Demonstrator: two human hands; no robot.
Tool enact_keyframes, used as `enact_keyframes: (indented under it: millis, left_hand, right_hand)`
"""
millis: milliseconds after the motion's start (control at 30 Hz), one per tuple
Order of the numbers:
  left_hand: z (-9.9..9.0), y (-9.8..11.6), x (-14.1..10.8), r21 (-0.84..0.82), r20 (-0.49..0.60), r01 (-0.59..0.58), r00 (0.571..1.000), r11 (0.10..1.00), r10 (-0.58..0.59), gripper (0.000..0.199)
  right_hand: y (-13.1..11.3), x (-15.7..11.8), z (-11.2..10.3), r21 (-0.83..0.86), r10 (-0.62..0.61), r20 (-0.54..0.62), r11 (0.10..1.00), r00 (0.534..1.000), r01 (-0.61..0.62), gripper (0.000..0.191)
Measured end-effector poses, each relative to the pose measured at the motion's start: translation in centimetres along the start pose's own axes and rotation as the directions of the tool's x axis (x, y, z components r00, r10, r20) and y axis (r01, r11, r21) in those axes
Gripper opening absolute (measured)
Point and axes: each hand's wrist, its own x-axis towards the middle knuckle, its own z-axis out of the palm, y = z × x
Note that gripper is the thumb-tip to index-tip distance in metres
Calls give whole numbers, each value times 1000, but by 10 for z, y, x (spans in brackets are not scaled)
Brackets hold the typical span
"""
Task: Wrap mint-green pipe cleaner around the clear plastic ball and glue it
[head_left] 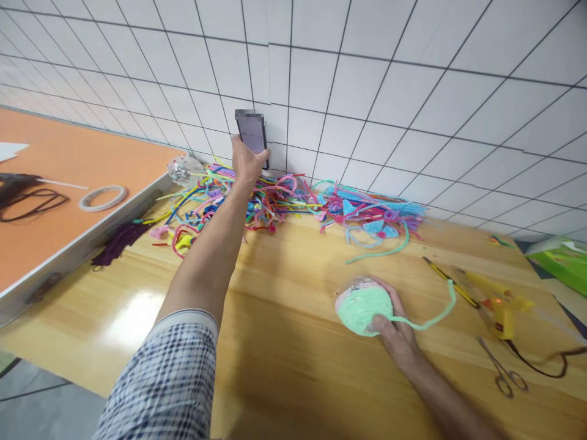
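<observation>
Gripping two separate objects, the hands are set wide apart. The left hand [247,164] reaches to the far side and clamps the phone [252,135] by its edges, close to the tiled wall [367,73], screen facing the wearer. The right hand [400,330] grips the ball [364,310] over the wooden table [284,385], thumb pressed on the mint-green wrap. Whether the ball touches the table cannot be told.

The step in hand appears to be positioning or steadying the phone while the ball is held aside. From this pose, any move of the left hand calls for an even hold on both phone edges; any move of the ball calls for firm thumb pressure — the loose green strand [430,325] trails to the right and could catch.

Count:
- Phone: one.
- Wrapped ball: one, near right of centre.
- Clear ball [183,170]: one, far left.
- Tape roll [103,207]: one, on the orange surface [142,165].
- Dark corded tool [14,188]: one, left.
- Purple bundle [120,243]: one, left.
- Yellow cutter [447,278]: one, right.
- Yellow glue gun [503,318]: one, right.
- Scissors [501,370]: one pair, near right.
- Green packet [562,263]: one, far right.
- Fuzzy craft stems [367,211]: heaped along the wall — too tangled to count.
</observation>
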Motion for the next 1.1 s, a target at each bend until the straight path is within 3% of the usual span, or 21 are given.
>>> enact_keyframes:
  millis: [33,133,267,533,667,800,900,1000,1100]
  left_hand:
    - [2,3,-4,33,9,186,982,982,-186,92]
    - [7,10,-15,102,30,292,955,951,-296,101]
    - [13,8,-23,189,42,295,950,936,-308,94]
    - [17,-14,-29,219,72,254,959,942,-275,99]
    - [13,-7,-31,241,92,265,951,934,-294,104]
    - [1,18,-38,197,-9,284,958,938,-288,115]
    - [-5,49,-46,101,-147,233,965,967,-218,106]
    - [-2,94,-67,52,-99,118,989,992,-113,70]
    - [5,151,-117,-29,17,-26,1000,999,26,42]
  right_hand:
    - [-1,0,0,-5,2,1,1000,1000,-2,93]
    - [-1,-1,0,-20,1,4,1000,1000,-1,93]
    - [3,1,-3,-31,-11,-9,999,1000,11,94]
    - [12,1,-9,-41,-40,4,998,999,40,85]
    - [16,1,-11,-32,-53,7,998,999,53,84]
    - [16,2,-9,-13,-49,2,999,999,49,85]
    - [14,4,-6,-4,-42,-6,999,999,42,83]
    - [11,7,-1,2,-54,-14,999,998,54,84]
    - [11,10,1,24,-71,-34,997,997,72,81]
